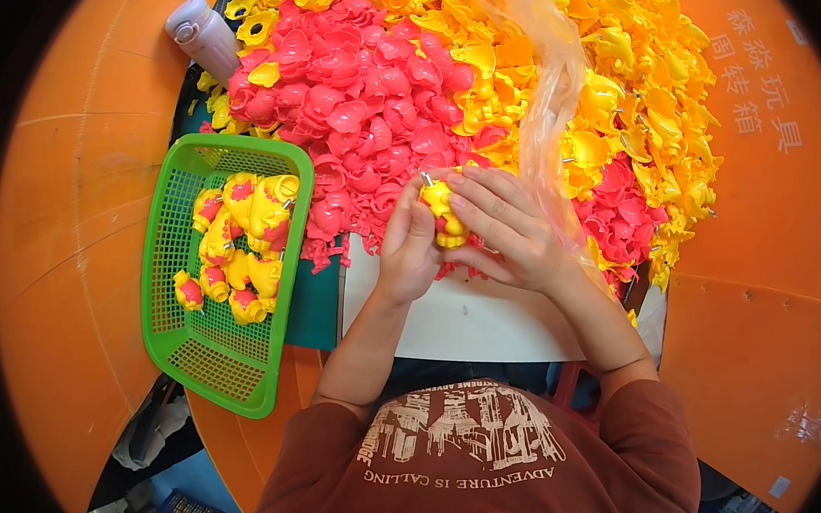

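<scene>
Where the flat white board (463,321) lies nearest, a small glossy yellow plastic figure (443,211), rounded, with red patches and a metal pin at its far-left end, is held above it. The left hand (408,258), narrowly curled, grips its left side; the right hand (523,237), partly open, curves around its right side, fingers touching it. At left, a green perforated plastic basket (216,361) contains similar yellow-and-red figures (270,212). Beyond lie heaped pinkish-red plastic shells (364,94) and yellow plastic shells (660,93).

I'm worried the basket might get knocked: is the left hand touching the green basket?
Apart: the head view shows pink pieces in a clear gap between the left hand and the green basket.
</scene>
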Motion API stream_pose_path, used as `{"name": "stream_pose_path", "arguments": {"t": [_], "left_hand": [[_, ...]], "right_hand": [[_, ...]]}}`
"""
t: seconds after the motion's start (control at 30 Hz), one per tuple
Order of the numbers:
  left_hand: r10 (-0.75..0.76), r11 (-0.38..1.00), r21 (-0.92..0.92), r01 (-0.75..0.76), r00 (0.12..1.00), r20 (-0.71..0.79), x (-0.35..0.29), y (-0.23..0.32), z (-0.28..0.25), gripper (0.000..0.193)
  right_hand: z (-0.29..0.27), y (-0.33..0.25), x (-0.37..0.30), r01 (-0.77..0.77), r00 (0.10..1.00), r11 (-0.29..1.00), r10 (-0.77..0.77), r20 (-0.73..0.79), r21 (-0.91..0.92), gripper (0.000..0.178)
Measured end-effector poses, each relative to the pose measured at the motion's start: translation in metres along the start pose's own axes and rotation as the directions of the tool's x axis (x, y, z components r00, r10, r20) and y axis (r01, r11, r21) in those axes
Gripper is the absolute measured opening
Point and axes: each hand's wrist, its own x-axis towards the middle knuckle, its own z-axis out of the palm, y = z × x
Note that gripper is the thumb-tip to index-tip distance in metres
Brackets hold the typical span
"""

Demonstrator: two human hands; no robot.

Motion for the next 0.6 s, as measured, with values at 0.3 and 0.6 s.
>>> {"name": "stream_pose_path", "arguments": {"t": [0.3, 0.6], "left_hand": [[-0.020, 0.995, -0.098, 0.021, 1.000, 0.016, 0.001, 0.002, 0.001, 0.047], [0.071, 0.976, 0.200, -0.083, 0.995, 0.063, -0.001, -0.003, -0.007, 0.044]], "right_hand": [[-0.014, -0.008, 0.005, -0.029, 0.998, 0.999, 0.027, 0.059, 0.027, 0.061], [-0.009, -0.003, 0.003, 0.020, 0.995, 1.000, -0.017, 0.099, -0.023, 0.062]]}}
